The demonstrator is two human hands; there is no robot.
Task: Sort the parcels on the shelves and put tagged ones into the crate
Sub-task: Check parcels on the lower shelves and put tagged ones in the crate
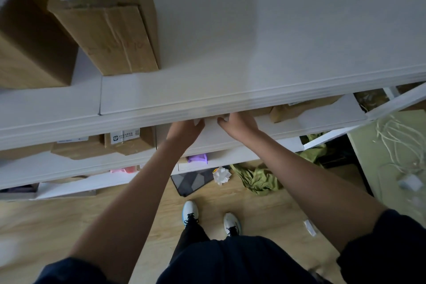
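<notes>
Both my arms reach under the front edge of the top white shelf (161,99) to the second level. My left hand (185,129) and my right hand (239,125) each grip a side of a flat white parcel (211,131) lying there. Their fingertips are partly hidden by the shelf edge. Two tall cardboard boxes (110,30) stand on the top shelf at the left, one with a white label. More labelled cardboard parcels (129,142) sit on the second shelf left of my hands, and a brown one (297,108) to the right. No crate is in view.
A purple packet (197,158) and a pink one (125,170) lie on lower shelves. On the wooden floor are a grey mat (191,182), crumpled white paper (221,175) and green cloth (258,181). A pale table (368,145) with white cables (401,143) stands at the right.
</notes>
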